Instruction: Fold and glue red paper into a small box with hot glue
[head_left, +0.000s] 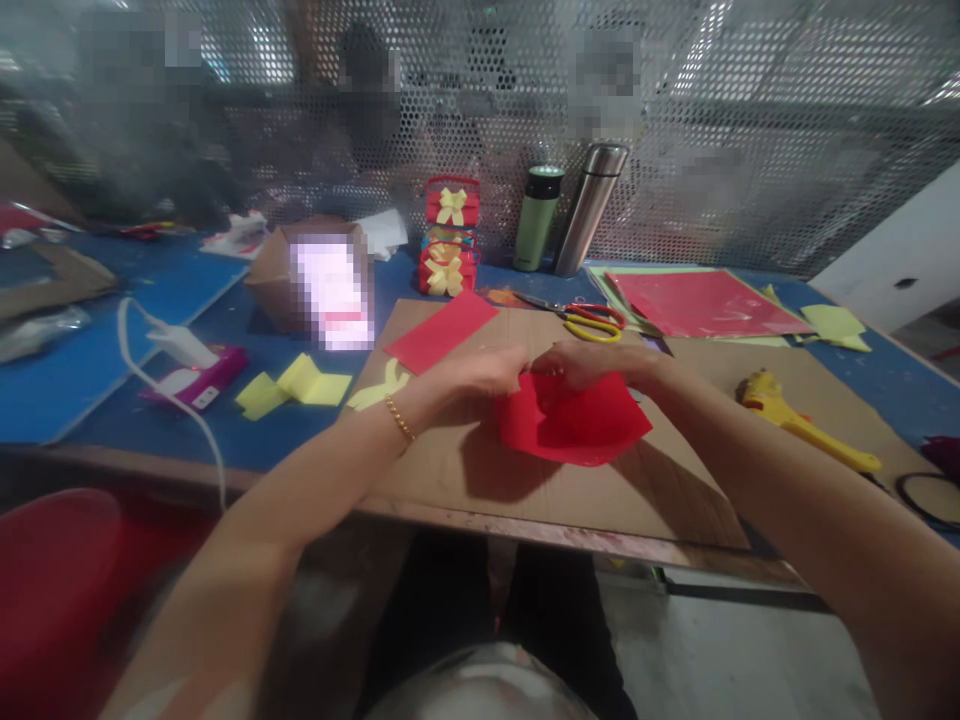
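Observation:
A sheet of red paper (577, 430) is bent into a curve above the cardboard mat. My left hand (504, 370) pinches its far left edge, fingers closed. Over the far edge is my right hand (577, 365), its fingers bent round the paper and partly hidden by it. Behind my left hand a flat red strip (444, 332) lies on the mat, with a pale yellow cut paper piece (381, 388) near my left wrist. Scissors with yellow handles (592, 328) and another red-handled pair (604, 314) lie just beyond my hands.
The cardboard mat (442, 470) covers the blue table's front. A yellow glue gun (810, 430) lies right; red sheets (705, 302) lie behind. Two flasks, one green (538, 220), one steel (592, 210), stand by small red boxes with yellow bows (452, 208). A phone (334, 292) leans left.

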